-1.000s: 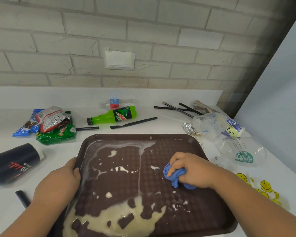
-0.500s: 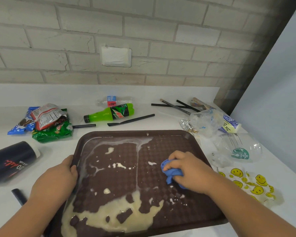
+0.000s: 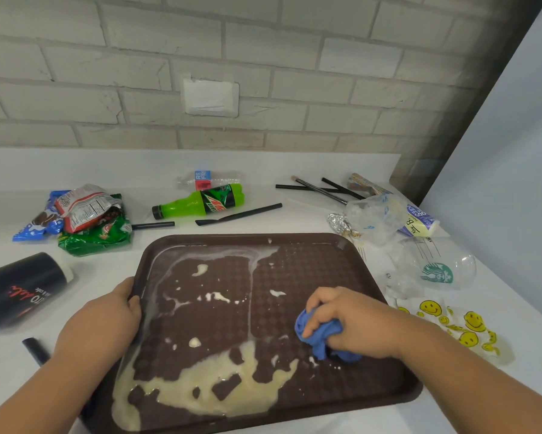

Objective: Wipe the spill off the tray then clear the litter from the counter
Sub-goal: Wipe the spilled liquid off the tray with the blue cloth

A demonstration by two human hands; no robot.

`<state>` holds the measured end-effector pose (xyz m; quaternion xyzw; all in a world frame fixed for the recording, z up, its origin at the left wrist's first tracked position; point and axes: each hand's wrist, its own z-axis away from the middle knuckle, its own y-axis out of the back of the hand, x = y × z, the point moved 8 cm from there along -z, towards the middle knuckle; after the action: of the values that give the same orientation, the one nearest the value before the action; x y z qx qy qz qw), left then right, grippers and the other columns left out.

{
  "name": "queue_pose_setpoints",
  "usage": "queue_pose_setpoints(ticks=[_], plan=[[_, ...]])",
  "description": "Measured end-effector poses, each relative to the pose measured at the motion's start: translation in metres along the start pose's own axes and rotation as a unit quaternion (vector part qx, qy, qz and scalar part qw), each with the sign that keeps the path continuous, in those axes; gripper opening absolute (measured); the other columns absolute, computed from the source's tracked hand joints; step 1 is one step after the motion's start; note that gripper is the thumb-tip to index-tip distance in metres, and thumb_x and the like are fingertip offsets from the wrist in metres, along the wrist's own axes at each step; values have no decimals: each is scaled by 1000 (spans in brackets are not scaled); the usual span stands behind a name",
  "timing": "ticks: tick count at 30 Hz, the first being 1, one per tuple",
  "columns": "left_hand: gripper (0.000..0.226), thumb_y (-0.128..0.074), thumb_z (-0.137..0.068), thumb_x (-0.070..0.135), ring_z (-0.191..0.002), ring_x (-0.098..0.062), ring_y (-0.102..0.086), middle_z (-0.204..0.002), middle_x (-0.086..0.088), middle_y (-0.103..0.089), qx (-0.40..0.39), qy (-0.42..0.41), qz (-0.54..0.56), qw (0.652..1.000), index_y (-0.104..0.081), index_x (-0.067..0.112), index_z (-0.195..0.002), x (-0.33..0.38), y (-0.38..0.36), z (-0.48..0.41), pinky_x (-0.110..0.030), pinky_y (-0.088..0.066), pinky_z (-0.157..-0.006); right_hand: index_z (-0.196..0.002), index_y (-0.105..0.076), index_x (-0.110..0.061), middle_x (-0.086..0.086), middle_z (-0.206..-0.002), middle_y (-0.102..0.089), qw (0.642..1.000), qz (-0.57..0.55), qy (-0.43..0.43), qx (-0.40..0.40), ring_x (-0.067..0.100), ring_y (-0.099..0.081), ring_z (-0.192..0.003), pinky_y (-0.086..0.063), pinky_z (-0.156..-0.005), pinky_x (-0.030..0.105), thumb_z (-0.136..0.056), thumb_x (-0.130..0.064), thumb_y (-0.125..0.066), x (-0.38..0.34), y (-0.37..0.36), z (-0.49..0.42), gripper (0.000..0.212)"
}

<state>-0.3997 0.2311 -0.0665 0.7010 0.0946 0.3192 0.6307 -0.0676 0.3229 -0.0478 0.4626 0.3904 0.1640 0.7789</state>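
Observation:
A brown tray lies on the white counter in front of me. A creamy spill pools along its near left part, with thin streaks toward the far edge. My right hand grips a bunched blue cloth and presses it on the tray's right half. My left hand holds the tray's left rim, thumb over the edge.
Litter surrounds the tray: snack wrappers and a black cup on the left, a green soda bottle and black straws behind, a clear Starbucks cup, foil, plastic bags and a smiley wrapper on the right. A brick wall stands behind.
My right hand with the cloth slid a little toward me over the tray's right half. My left hand kept its hold on the rim.

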Motion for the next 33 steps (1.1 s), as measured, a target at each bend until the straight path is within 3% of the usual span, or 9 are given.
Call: queue_pose_setpoints(ticks=[3,6,9,11,13,19,24,29,33], plan=[[35,-34,-99,27,-76,-20,-44,-104,-11,-67,2,0,-1,1000,-44,23,-132,0,0,0,-31,-37,-67,-86,-68,-47,-22,-107,-50,998,-29,-45,14,3,-54,-100,-42,-89,16,-80,-6,-62,17,13,7,41],[34,-34,-99,27,-76,-21,-45,-102,-10,-68,2,-2,-3,1000,-45,23,-130,0,0,0,-31,-38,-67,-100,-72,-40,-28,-110,-45,998,39,-23,46,2,-46,-106,-37,-91,11,-85,-12,-59,12,8,10,35],[34,-33,-99,27,-76,-21,-45,-101,-10,-68,1,-5,-11,1000,-44,23,-131,0,0,0,-31,-38,-65,-101,-70,-43,-29,-115,-44,999,26,12,-21,-3,-42,-109,-33,-89,6,-84,-14,-61,1,-6,20,35],[35,-33,-99,28,-77,-21,-44,-104,-10,-67,-1,-6,-14,1000,-43,23,-132,1,1,1,-31,-37,-65,-93,-70,-46,-28,-114,-45,998,14,-1,-61,-2,-45,-108,-38,-93,13,-81,-13,-62,4,-2,29,36],[36,-33,-99,28,-77,-21,-44,-105,-11,-67,-3,-6,-12,1000,-43,22,-134,1,1,1,-31,-38,-66,-91,-71,-44,-26,-113,-48,998,8,-24,-50,-2,-48,-106,-41,-94,22,-79,-13,-63,10,6,34,34],[30,-34,-98,28,-75,-23,-46,-99,-12,-67,-1,-3,-17,1000,-47,22,-125,1,1,1,-32,-39,-66,-105,-68,-41,-25,-116,-44,998,36,23,-42,3,-43,-106,-40,-93,19,-78,-17,-60,-19,-16,30,38],[27,-34,-98,27,-75,-24,-47,-96,-12,-67,0,-3,-10,1000,-49,21,-120,1,0,2,-33,-40,-65,-88,-64,-53,-26,-114,-46,997,36,-13,-65,2,-45,-106,-42,-92,23,-76,-14,-58,-7,-4,39,41],[30,-34,-98,27,-75,-24,-46,-98,-12,-67,3,-4,-13,1000,-48,20,-123,1,0,1,-33,-40,-66,-108,-67,-43,-25,-117,-44,996,70,36,-38,3,-41,-104,-39,-92,18,-82,-19,-58,-29,-18,33,36],[30,-34,-98,27,-74,-23,-46,-96,-12,-67,4,-2,-20,1000,-48,20,-124,2,0,2,-32,-40,-65,-107,-68,-40,-20,-115,-46,993,79,15,-82,4,-42,-99,-44,-90,27,-79,-20,-59,-29,-15,36,36]])
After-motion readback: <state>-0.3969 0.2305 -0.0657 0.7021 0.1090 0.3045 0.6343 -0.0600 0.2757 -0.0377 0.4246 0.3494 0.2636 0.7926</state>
